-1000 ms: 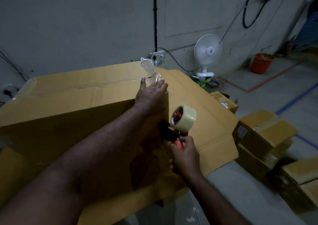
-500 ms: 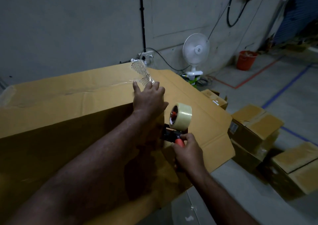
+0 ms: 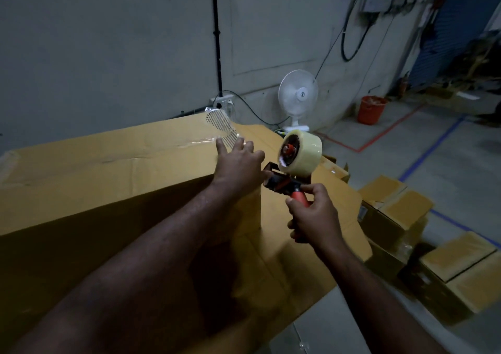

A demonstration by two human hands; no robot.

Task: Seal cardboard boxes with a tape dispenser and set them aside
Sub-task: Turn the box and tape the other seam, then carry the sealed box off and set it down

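Dispenser (image 3: 301,155) gripped in R hand (image 3: 315,218) beside box (image 3: 108,169) corner; L hand (image 3: 238,164) flat, open on box top, should smooth tape (image 3: 195,144) firmly.

The big cardboard box (image 3: 108,180) runs off the left and bottom edges, its near face partly behind both forearms. At its right corner the right hand (image 3: 314,218) buries most of the handle of the tape dispenser (image 3: 298,158). On its top, the fingers (image 3: 221,147) of the left hand (image 3: 238,164) are blurred.
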